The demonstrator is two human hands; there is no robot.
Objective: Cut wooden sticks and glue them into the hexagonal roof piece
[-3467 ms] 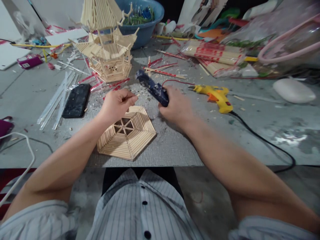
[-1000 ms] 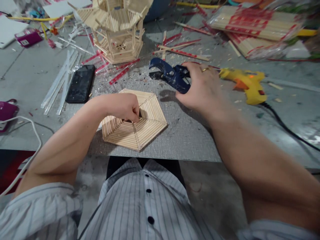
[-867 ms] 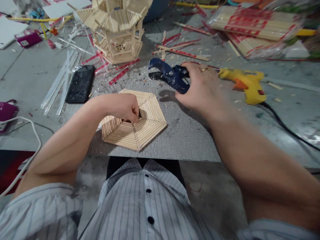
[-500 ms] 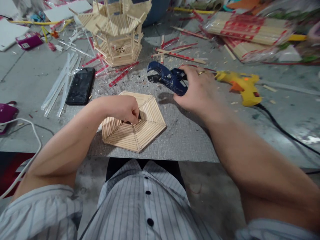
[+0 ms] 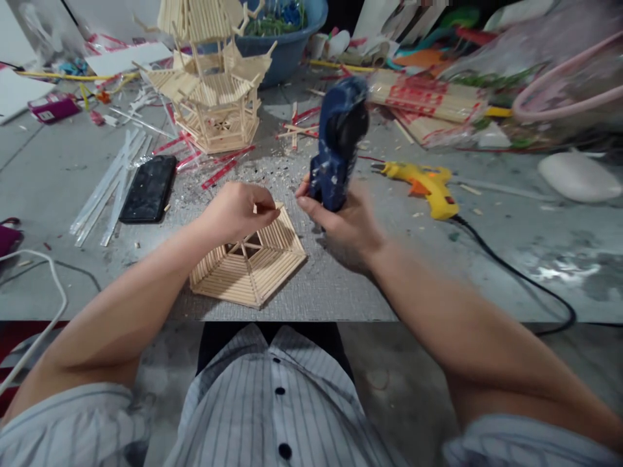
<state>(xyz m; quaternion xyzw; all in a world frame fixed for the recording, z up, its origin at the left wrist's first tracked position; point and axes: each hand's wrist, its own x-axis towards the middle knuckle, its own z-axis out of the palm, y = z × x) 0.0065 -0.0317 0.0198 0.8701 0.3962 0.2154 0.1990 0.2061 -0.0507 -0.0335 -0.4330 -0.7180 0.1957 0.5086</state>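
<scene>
In the head view, a hexagonal panel of thin wooden sticks (image 5: 233, 283) lies near the table's front edge, with an opening at its middle crossed by sticks. My left hand (image 5: 243, 209) is just over the panel's far side, thumb and fingers pinched together. Whatever the pinch may hold is too small to make out. To the right of the panel, my right hand (image 5: 348, 217) grips a blue pipe cutter (image 5: 333, 146), held upright with its jaws pointing up and away. The cutter's head is blurred.
A stick-built pagoda model (image 5: 214, 97) stands behind the panel. Left are a black phone (image 5: 148, 189) and clear glue sticks (image 5: 104, 188). A yellow glue gun (image 5: 423, 185) with a black cord lies right. Bagged sticks (image 5: 433, 97) and a blue basin (image 5: 287, 48) sit farther back.
My right hand has lifted the pipe cutter and turned it upright, bringing it left towards the panel. My left hand has risen from the panel's middle opening to above its far side.
</scene>
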